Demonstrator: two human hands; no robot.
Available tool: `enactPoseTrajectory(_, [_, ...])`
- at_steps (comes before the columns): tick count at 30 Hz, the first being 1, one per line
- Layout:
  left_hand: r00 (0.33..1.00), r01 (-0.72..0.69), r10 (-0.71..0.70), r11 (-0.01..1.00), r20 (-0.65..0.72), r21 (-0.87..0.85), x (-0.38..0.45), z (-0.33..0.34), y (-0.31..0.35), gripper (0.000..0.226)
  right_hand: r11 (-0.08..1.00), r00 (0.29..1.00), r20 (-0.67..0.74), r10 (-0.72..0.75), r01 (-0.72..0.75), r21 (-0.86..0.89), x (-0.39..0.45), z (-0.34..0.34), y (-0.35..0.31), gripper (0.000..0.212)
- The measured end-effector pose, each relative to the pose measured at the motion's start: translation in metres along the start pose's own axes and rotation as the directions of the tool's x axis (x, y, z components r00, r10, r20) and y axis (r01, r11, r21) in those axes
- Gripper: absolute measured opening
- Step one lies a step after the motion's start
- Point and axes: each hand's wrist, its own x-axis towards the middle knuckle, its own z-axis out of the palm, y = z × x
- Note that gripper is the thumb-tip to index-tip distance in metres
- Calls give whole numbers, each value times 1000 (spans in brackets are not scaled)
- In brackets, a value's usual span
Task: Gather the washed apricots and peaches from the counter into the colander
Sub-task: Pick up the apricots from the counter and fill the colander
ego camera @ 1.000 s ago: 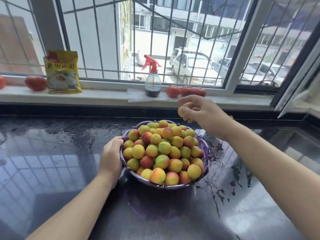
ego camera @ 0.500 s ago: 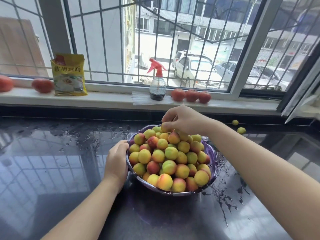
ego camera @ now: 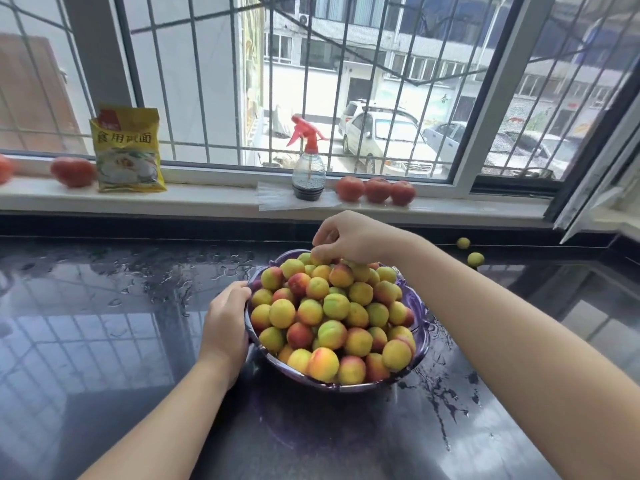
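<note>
A purple colander stands on the wet black counter, heaped with several yellow and red apricots. My left hand grips the colander's left rim. My right hand is over the far side of the heap, fingertips pinched on one yellow apricot that rests against the pile. Two loose apricots lie on the counter at the far right, next to the back ledge.
On the window sill stand a spray bottle with a red trigger, three red peaches beside it, a yellow bag and more red fruit at the left. Water drops cover the counter around the colander.
My right hand came down from above the colander with an apricot and now sits on the far top of the heap. My left hand stayed on the rim.
</note>
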Motion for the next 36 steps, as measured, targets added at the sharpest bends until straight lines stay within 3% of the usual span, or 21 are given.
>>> enactPoseTrajectory(2, [1000, 4, -4, 1000, -6, 12, 1, 0, 0, 31, 987, 983, -184, -4, 33, 156, -11, -5, 15, 28])
enactPoseTrajectory(5, [1000, 1, -1, 1000, -17, 15, 0, 2, 1, 29, 945, 867, -458, 198, -45, 324, -25, -7, 66, 19])
enactPoseTrajectory(9, [999, 15, -15, 1000, -30, -7, 2, 1, -2, 29, 906, 739, -524, 423, -353, 233, -40, 18, 164, 20])
enactPoseTrajectory(13, [1000, 21, -21, 999, -17, -33, 8, 0, -5, 32, 816, 627, -548, 554, -540, 206, -49, 19, 221, 32])
enactPoseTrajectory(15, [999, 28, -30, 996, -26, -81, 9, 2, -9, 31, 781, 617, -536, 576, -610, 138, -47, 14, 239, 37])
enactPoseTrajectory(19, [999, 41, -42, 990, -1, -132, 10, 2, -11, 48, 721, 600, -504, 622, -690, 68, -34, 2, 274, 45])
enactPoseTrajectory(23, [999, 44, -46, 992, -16, -120, 9, 2, -9, 49, 700, 617, -433, 658, -712, 50, -20, 4, 291, 47])
enactPoseTrajectory(26, [999, 41, -43, 993, -12, -113, 8, 2, -11, 48, 705, 600, -463, 652, -704, 80, -20, 10, 293, 49])
enactPoseTrajectory(31, [999, 38, -38, 994, 1, -107, 10, -1, -11, 45, 797, 640, -568, 518, -602, 50, -26, 17, 275, 28])
enactPoseTrajectory(36, [1000, 11, -11, 994, -2, -108, 11, 0, -12, 41, 896, 704, -558, 441, -385, 222, -31, 10, 216, 25])
